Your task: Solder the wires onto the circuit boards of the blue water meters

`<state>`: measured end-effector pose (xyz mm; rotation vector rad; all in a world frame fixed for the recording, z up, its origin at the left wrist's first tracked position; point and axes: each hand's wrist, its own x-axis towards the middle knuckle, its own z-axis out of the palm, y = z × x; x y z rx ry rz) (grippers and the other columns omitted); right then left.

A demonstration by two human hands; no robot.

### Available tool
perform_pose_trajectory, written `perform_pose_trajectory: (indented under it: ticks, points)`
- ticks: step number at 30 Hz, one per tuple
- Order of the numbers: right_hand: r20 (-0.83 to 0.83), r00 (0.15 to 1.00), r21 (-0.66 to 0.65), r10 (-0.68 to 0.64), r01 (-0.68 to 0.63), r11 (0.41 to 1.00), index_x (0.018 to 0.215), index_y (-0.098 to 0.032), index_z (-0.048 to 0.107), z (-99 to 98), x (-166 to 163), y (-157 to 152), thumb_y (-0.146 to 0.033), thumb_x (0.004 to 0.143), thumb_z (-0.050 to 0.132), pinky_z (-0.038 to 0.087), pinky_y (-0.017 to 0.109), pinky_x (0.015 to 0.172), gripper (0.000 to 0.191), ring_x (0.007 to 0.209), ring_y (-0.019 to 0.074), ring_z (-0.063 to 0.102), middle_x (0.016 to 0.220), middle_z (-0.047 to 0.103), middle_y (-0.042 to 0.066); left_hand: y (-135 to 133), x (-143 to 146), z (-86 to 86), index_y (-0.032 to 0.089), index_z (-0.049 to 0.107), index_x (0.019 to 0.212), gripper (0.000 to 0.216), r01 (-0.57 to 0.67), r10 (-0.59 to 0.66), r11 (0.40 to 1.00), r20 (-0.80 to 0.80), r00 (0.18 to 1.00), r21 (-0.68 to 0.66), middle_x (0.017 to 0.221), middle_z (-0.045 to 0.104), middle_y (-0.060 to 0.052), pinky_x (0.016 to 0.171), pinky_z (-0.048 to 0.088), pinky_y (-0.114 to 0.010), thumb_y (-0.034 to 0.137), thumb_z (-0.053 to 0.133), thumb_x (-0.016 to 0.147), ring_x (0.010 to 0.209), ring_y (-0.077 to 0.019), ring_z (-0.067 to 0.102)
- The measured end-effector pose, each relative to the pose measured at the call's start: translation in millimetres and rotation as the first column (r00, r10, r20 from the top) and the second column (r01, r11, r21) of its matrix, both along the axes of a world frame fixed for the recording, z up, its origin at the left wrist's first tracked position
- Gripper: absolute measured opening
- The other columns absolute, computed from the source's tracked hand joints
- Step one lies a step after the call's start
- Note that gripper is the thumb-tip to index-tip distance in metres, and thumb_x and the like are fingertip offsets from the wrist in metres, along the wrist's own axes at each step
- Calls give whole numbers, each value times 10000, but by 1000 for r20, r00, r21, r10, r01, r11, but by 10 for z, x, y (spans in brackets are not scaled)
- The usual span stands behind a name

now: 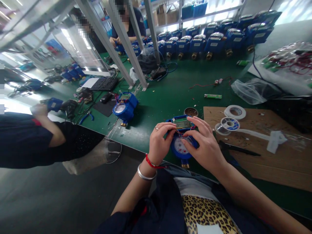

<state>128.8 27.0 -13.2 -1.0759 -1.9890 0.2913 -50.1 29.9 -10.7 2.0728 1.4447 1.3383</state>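
Note:
A blue water meter (181,148) with a round dial and a small display board (182,123) on top lies at the near edge of the green bench (170,94). My left hand (159,143) grips its left side, fingers curled over the display end. My right hand (207,143) holds the right side, fingers bent across the top by the thin red wires. A second blue meter (124,108) stands further left on the bench, apart from both hands.
A brown board (280,156) to the right carries solder spools (230,124), tape (235,111) and a dark tool (239,149). A small tin (190,112) sits behind the meter. Rows of blue meters (209,39) line the back. Another person sits at left (48,136); one works at the far end.

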Motion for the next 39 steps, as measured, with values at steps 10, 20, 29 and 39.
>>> perform_pose_trajectory:
  ticks: [10, 20, 29, 39]
  points:
    - [-53, 998, -17, 20, -21, 1000, 916, -186, 723, -1, -47, -46, -197, 878, 584, 353, 524, 1131, 145, 1394, 287, 350, 1412, 509, 96, -44, 12, 26, 188, 669, 957, 96, 16, -16, 1000, -14, 1000, 8, 1067, 700, -48, 978, 494, -377, 150, 599, 904, 1041, -162, 624]
    - [-75, 996, -34, -58, 55, 998, 820, -200, 700, 10, -84, -60, -262, 866, 626, 345, 575, 1124, 107, 1366, 306, 393, 1365, 555, 92, -50, 57, -8, 196, 642, 1028, 129, -18, 18, 1000, -18, 1000, 10, 1066, 687, -51, 950, 493, -372, 167, 575, 921, 1038, -172, 614]
    - [-151, 988, -47, -38, 32, 998, 992, -210, 654, -27, 38, -108, -134, 885, 537, 380, 525, 1119, 176, 1337, 255, 438, 1350, 560, 89, -126, 36, 40, 226, 611, 1025, 186, 135, -109, 986, -244, 964, 94, 1329, 543, -81, 1056, 432, -488, 120, 492, 929, 1297, -236, 455]
    - [-51, 998, -24, -27, 25, 999, 1012, -220, 676, -119, 32, -64, -93, 863, 499, 371, 561, 1122, 264, 1382, 282, 373, 1413, 509, 69, -202, 142, 173, 198, 636, 948, 75, 89, 55, 970, -561, 826, 226, 1422, 494, -94, 1126, 389, -519, 192, 576, 904, 1395, -290, 371]
